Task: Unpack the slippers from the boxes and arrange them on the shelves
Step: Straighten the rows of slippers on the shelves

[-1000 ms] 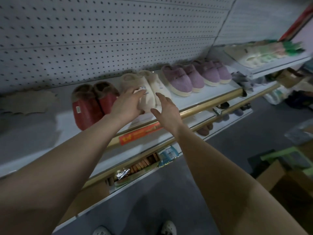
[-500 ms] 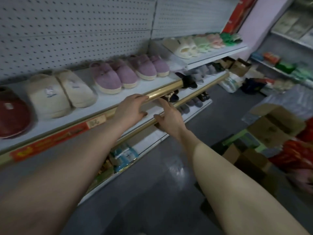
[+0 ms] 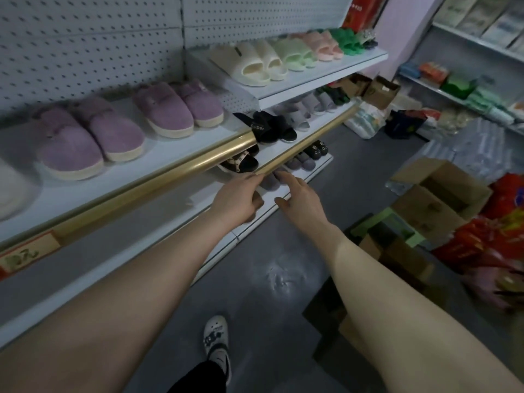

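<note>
**Empty hands, next pair waits in the boxes**

Nearest me, my white clog (image 3: pixel 216 336) stands on the grey floor. Ahead, both hands hang free and apart. The left hand (image 3: pixel 236 199) has loosely curled fingers at the end of the lower gold rail (image 3: pixel 306 137); whether it touches the rail I cannot tell. The right hand (image 3: pixel 302 198) is just right of it, fingers relaxed, holding nothing.

I judge the step to be fetching another pair. To do it well I would turn right toward the open cardboard box (image 3: pixel 416 171) on the floor, look inside before reaching, and lift both slippers together.

Farther left, the purple slippers (image 3: pixel 93 137) sit in pairs on the white shelf (image 3: pixel 158 161), toes toward the aisle; new ones should match that line. Farthest, cream slides (image 3: pixel 255 63) sit on the upper shelf.
</note>
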A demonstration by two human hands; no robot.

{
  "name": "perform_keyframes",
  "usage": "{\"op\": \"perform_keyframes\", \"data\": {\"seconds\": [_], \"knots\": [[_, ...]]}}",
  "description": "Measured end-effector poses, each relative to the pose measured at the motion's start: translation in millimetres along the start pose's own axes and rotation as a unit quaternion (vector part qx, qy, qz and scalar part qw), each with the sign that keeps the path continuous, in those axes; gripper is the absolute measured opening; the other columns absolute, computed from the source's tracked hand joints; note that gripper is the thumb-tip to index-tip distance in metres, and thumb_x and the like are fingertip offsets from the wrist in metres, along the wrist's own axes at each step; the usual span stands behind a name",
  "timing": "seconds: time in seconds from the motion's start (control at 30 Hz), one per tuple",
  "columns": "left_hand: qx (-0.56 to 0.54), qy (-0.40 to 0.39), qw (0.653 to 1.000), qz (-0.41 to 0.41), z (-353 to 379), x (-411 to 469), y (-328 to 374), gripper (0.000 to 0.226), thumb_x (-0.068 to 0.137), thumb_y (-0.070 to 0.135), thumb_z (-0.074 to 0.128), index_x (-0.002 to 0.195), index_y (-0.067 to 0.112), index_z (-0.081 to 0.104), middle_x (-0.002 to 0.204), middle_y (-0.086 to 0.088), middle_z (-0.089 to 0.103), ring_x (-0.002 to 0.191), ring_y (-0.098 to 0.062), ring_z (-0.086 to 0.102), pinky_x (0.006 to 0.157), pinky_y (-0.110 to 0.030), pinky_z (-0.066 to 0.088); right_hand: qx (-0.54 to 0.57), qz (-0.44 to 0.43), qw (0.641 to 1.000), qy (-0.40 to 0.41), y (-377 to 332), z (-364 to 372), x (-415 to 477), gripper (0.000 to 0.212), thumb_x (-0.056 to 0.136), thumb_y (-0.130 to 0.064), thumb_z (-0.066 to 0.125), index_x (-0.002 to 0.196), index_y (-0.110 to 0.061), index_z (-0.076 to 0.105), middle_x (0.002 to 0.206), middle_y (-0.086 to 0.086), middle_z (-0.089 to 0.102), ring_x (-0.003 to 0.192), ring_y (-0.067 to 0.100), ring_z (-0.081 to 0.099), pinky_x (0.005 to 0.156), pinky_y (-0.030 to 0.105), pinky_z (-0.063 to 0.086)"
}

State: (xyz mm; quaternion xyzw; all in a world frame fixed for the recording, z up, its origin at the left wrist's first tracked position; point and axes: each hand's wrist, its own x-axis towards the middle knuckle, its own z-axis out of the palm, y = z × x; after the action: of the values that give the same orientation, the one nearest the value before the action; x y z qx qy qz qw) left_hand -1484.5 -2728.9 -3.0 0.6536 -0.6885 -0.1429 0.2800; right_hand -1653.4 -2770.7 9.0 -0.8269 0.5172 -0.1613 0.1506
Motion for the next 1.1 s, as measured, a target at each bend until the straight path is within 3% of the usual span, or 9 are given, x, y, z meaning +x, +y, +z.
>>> {"op": "perform_keyframes", "data": {"seconds": [0.13,0.27,0.43,0.6,0.73,0.83,1.1], "knots": [[0.006,-0.015,1.000,-0.007,32,57,-6,0.060,0.088,0.024,0.067,0.143,0.026,0.043,0.134,-0.001,0.053,0.110,-0.022,0.059,0.090,-0.039,0.050,-0.021,0.005,1.000,-0.009,38,1,44,0.064,0.091,-0.022,0.066,0.149,-0.025,0.037,0.139,0.007,0.052,0.109,0.028,0.060,0.088,0.033,0.045],[0.011,-0.039,0.999,-0.011,53,114,-11,0.059,0.088,0.026,0.066,0.143,0.025,0.042,0.135,-0.002,0.052,0.115,-0.023,0.056,0.090,-0.037,0.048,-0.026,0.008,0.999,-0.033,72,-6,91,0.066,0.090,-0.021,0.068,0.149,-0.021,0.039,0.141,0.008,0.052,0.121,0.028,0.054,0.095,0.034,0.044],[0.024,-0.054,0.998,-0.023,77,170,-20,0.057,0.086,0.028,0.066,0.140,0.024,0.045,0.133,-0.002,0.052,0.113,-0.024,0.057,0.090,-0.039,0.049,-0.028,0.008,0.998,-0.048,109,-3,152,0.060,0.091,-0.024,0.068,0.146,-0.018,0.044,0.140,0.008,0.053,0.112,0.029,0.059,0.093,0.033,0.043],[0.031,-0.054,0.997,-0.051,107,222,-28,0.060,0.087,0.025,0.063,0.143,0.022,0.042,0.138,-0.004,0.050,0.118,-0.026,0.054,0.091,-0.038,0.047,-0.015,-0.014,0.997,-0.080,152,10,214,0.055,0.093,-0.022,0.063,0.145,-0.018,0.046,0.142,0.009,0.052,0.122,0.029,0.054,0.097,0.037,0.044],[0.047,-0.034,0.993,-0.107,139,259,-42,0.058,0.090,0.026,0.059,0.145,0.020,0.042,0.142,-0.005,0.048,0.125,-0.025,0.049,0.097,-0.035,0.043,0.010,-0.063,0.992,-0.112,190,30,262,0.051,0.096,-0.021,0.061,0.144,-0.014,0.047,0.141,0.011,0.053,0.126,0.031,0.051,0.097,0.036,0.042],[0.044,-0.006,0.985,-0.166,164,281,-46,0.060,0.090,0.026,0.062,0.146,0.016,0.041,0.145,-0.009,0.045,0.130,-0.028,0.045,0.104,-0.038,0.040,0.013,-0.116,0.983,-0.141,224,42,300,0.050,0.096,-0.020,0.059,0.144,-0.016,0.047,0.136,0.013,0.056,0.118,0.035,0.056,0.093,0.038,0.045],[0.063,0.059,0.945,-0.316,211,304,-59,0.081,0.080,0.021,0.074,0.150,0.014,0.033,0.153,-0.012,0.032,0.137,-0.033,0.035,0.110,-0.042,0.038,0.060,-0.180,0.960,-0.208,274,82,380,0.057,0.095,-0.015,0.058,0.149,-0.021,0.040,0.139,0.009,0.053,0.121,0.031,0.054,0.098,0.040,0.047]]}}
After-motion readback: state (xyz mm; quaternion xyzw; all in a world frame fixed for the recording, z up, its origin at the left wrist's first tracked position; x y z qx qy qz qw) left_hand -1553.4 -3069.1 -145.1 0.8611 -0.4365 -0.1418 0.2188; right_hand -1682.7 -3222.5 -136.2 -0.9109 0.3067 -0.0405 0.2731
